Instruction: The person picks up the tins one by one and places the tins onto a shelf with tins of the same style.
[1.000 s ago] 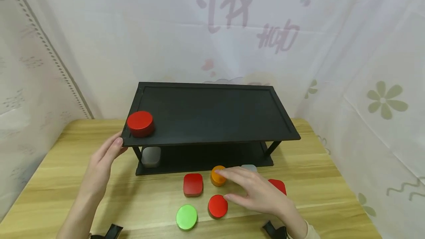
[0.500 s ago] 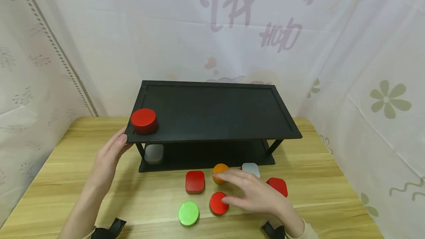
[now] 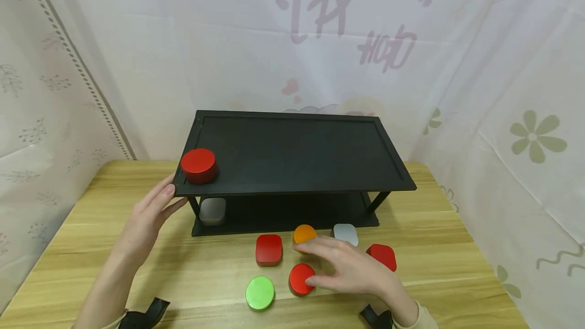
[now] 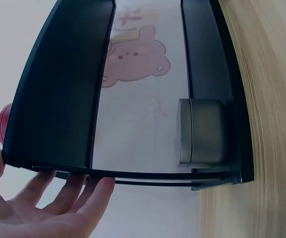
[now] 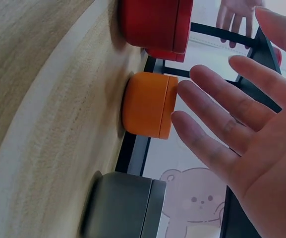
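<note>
Left hand (image 3: 150, 213) apparently grips; right hand (image 3: 344, 263) is outstretched.

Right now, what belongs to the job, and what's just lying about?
Likely job:
black shelf, gripped by left hand
orange tin, tabletop round red tin, near right hand

Apparently lying about:
green tin
two square red tins
two grey tins
shelved red tin

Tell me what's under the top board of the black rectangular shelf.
A grey rounded-square metal tin stands on the lower board at its left end. From the head camera, the top board hides the lower board's rear.
</note>
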Demonstrator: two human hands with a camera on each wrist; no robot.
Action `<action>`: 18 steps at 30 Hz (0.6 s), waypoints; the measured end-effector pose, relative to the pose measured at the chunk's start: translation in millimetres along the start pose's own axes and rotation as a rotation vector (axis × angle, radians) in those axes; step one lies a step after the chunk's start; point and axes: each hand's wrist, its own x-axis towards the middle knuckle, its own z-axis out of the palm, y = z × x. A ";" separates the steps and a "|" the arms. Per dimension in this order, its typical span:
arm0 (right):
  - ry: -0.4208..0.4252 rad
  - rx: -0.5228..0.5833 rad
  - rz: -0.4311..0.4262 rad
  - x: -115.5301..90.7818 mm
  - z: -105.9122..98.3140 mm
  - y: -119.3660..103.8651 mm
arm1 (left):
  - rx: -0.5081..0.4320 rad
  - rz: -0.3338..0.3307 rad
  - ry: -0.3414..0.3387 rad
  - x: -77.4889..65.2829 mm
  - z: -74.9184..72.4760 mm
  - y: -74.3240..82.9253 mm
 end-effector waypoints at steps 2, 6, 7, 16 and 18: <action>-0.011 0.006 0.000 0.2 0.2 -0.3 | -0.012 0.009 -0.018 -0.2 -1.3 0.1; -0.030 0.020 0.004 0.2 0.6 -0.4 | -0.021 0.011 -0.051 -0.2 -4.9 -0.3; -0.035 0.022 0.007 0.2 0.8 -0.5 | -0.021 0.011 -0.058 -0.1 -6.0 -0.5; -0.077 0.013 0.012 0.8 5.3 0.5 | -0.003 0.003 -0.079 1.9 -10.3 -2.0; -0.083 0.010 0.015 0.8 6.2 1.1 | 0.002 0.004 -0.075 1.9 -10.2 -2.0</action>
